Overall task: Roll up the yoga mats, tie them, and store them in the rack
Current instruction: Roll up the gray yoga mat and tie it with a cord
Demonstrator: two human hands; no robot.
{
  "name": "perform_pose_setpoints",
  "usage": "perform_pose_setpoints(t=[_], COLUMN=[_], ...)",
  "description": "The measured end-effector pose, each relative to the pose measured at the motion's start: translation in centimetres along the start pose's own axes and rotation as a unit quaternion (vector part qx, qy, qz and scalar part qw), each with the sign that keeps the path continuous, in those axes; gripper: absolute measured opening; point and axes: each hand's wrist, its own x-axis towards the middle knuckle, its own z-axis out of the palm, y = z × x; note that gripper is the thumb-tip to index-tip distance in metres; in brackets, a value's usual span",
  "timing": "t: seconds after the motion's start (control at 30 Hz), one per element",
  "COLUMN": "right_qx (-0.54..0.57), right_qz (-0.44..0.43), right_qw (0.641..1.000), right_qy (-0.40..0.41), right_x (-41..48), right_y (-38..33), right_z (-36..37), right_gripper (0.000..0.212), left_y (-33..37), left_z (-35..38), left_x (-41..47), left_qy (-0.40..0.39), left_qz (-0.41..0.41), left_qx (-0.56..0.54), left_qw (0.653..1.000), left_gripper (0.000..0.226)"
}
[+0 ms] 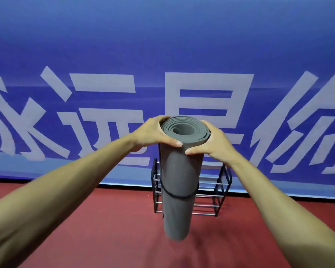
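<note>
Forearms (62, 190) extended, left hand (153, 134) and right hand (214, 145) clasp the top of the upright yoga mat (180, 171), tied by a band (174, 195), from 9 and 3 o'clock; rack (219, 190) just behind at 12 o'clock, so the roll is best kept vertical when lowered in.

A blue wall banner (162, 45) carried large white Chinese characters (103, 117). Only 远 read plainly; the next looked like 是, its lower part hidden, and those at the edges were cut off.
</note>
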Motion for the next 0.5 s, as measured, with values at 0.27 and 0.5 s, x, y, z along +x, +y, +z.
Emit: perform_pose_setpoints(t=[0.27,0.5], right_qx=[0.008,-0.022], right_qz=[0.008,0.004], right_qw=[1.000,0.999], right_qy=[-0.025,-0.035], right_x=[14.6,23.3], right_y=[4.6,6.9], right_z=[-1.7,-1.2], right_gripper=[0.094,0.126], left_y=[-2.6,-6.1], left_z=[-3.1,-5.8], left_x=[13.6,21.6], left_qy=[0.031,0.040], left_qz=[-0.033,-0.032], left_qx=[0.026,0.029], left_qw=[0.999,0.998], left_gripper=[0.088,0.092])
